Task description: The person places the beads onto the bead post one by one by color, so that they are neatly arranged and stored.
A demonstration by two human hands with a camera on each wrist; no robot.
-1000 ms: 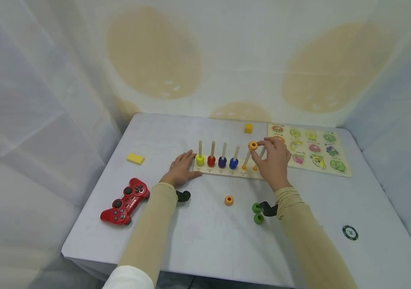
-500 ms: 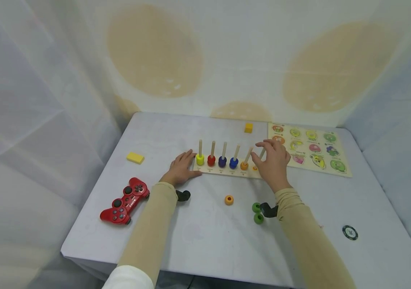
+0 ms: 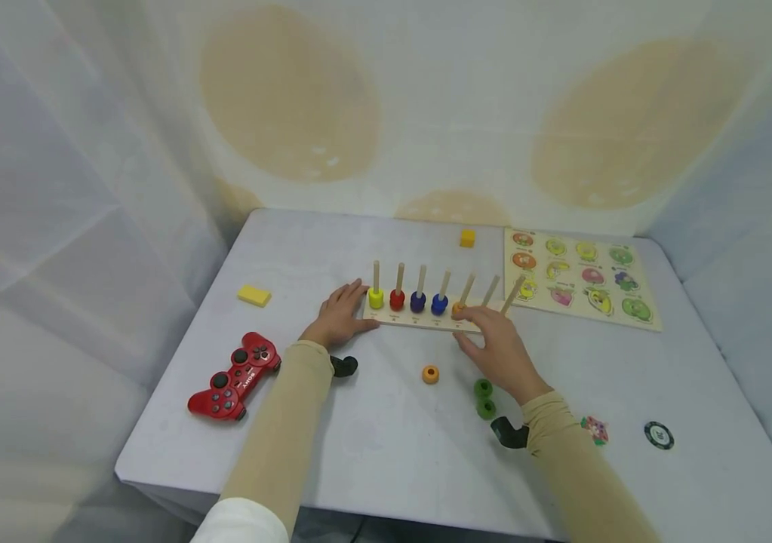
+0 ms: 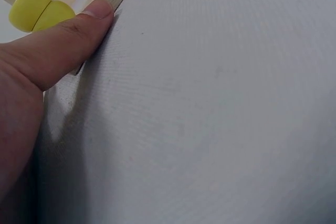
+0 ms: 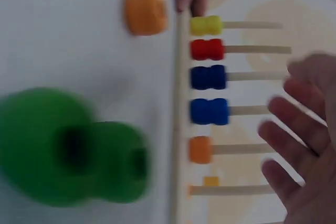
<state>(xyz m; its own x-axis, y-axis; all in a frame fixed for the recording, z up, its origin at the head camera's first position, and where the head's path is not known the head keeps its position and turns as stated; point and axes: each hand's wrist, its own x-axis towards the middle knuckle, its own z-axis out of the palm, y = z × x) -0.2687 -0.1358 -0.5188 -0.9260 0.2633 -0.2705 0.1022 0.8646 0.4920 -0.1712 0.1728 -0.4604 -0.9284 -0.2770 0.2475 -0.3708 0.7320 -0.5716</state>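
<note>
A wooden peg board (image 3: 407,321) has upright pegs in a row. Pairs of yellow beads (image 3: 376,299), red beads (image 3: 396,301), dark blue beads (image 3: 417,303) and blue beads (image 3: 439,305) sit on the first pegs. One orange bead (image 5: 200,149) is on the peg after them. My left hand (image 3: 339,315) rests at the board's left end, its thumb (image 4: 84,30) against the front edge. My right hand (image 3: 499,348), fingers spread and holding nothing, is over the board's front edge. A loose orange bead (image 3: 430,375) and two green beads (image 3: 484,398) lie in front of the board.
A red game controller (image 3: 235,378) and a yellow block (image 3: 253,296) lie at left. Behind the board is another yellow block (image 3: 467,238). A fruit picture board (image 3: 542,302) lies at back right; a round chip (image 3: 659,435) and a small pink-green piece (image 3: 595,430) lie at right.
My right hand has let go of an orange bead, which slid down onto the fifth peg, and has moved down toward the front edge. My left hand has stayed in place.
</note>
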